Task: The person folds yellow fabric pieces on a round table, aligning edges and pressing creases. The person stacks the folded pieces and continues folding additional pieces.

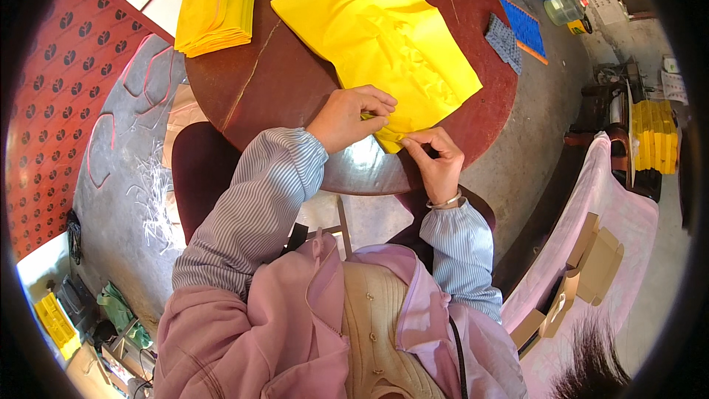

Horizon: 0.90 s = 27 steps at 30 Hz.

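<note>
A sheet of bright yellow fabric (384,37) lay across the upper middle of the frame, creased and spread at a slant, its lower corner bunched near the near edge of the counter. Both hands were clamped on that gathered corner, just beside each other but not touching. The left hand (353,117), left of the corner, had its fingers curled over and a bit of yellow caught between them and the thumb. The right hand (439,159), a little lower and to the right, pinched the bottom edge between thumb and forefinger; a bracelet (444,202) circled its wrist. Striped sleeves (258,170) covered both forearms.

Under the fabric was the round, dark red counter (244,96), marked with pale cracks and shining near its lower rim. A stack of folded yellow fabric (218,7) rested on it at the upper left. At its right edge, toward the upper right of the frame, were a grey-blue pad (504,44) and, just beside it, a blue piece with an orange edge (524,29).

Farther out, white strips (153,199) littered the floor at left, and an opened cardboard box (598,266) sat on a pink cover (628,229) at lower right.
</note>
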Each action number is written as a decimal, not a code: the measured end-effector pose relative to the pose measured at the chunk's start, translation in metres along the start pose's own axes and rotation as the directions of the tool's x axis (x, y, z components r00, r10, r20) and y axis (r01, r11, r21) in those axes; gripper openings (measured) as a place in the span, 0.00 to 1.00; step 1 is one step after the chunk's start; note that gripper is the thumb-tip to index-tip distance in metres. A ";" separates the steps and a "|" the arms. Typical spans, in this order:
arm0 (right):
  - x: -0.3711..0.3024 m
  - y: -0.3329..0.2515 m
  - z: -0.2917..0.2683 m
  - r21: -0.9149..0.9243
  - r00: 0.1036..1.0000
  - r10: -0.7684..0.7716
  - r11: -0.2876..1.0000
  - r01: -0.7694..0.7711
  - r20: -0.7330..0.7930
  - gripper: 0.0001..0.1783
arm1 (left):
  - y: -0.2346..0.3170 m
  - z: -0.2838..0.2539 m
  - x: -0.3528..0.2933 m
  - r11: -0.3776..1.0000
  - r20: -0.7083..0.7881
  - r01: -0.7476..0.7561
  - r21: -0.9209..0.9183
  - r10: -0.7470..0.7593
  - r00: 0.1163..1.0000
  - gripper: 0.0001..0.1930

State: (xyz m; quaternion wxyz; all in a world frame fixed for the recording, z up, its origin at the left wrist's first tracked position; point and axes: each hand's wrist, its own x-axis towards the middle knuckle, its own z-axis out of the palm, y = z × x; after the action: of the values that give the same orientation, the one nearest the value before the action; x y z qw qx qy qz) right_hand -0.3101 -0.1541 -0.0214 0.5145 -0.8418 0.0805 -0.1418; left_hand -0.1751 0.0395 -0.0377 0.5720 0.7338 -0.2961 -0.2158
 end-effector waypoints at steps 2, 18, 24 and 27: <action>0.000 0.001 0.000 0.028 1.000 0.029 0.999 -0.029 0.007 0.07 | 0.000 -0.001 0.000 1.000 0.001 -0.007 0.005 0.007 1.000 0.06; -0.002 0.000 0.004 -0.021 0.996 -0.076 0.997 0.075 -0.038 0.08 | -0.001 0.003 0.000 1.000 -0.028 -0.020 -0.003 0.020 0.999 0.06; 0.001 -0.005 0.002 -0.043 0.997 -0.080 0.996 0.080 -0.002 0.08 | -0.002 0.001 -0.001 0.998 -0.017 -0.056 0.003 0.056 0.998 0.06; 0.001 -0.003 0.002 -0.006 1.000 0.000 1.000 0.000 0.009 0.07 | -0.002 0.000 0.000 0.997 -0.009 -0.072 0.010 0.072 0.997 0.06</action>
State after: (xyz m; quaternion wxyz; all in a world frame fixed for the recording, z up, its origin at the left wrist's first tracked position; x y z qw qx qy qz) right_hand -0.3083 -0.1516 -0.0192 0.5126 -0.8439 0.0784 -0.1377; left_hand -0.1751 0.0399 -0.0398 0.5773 0.7263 -0.3209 -0.1902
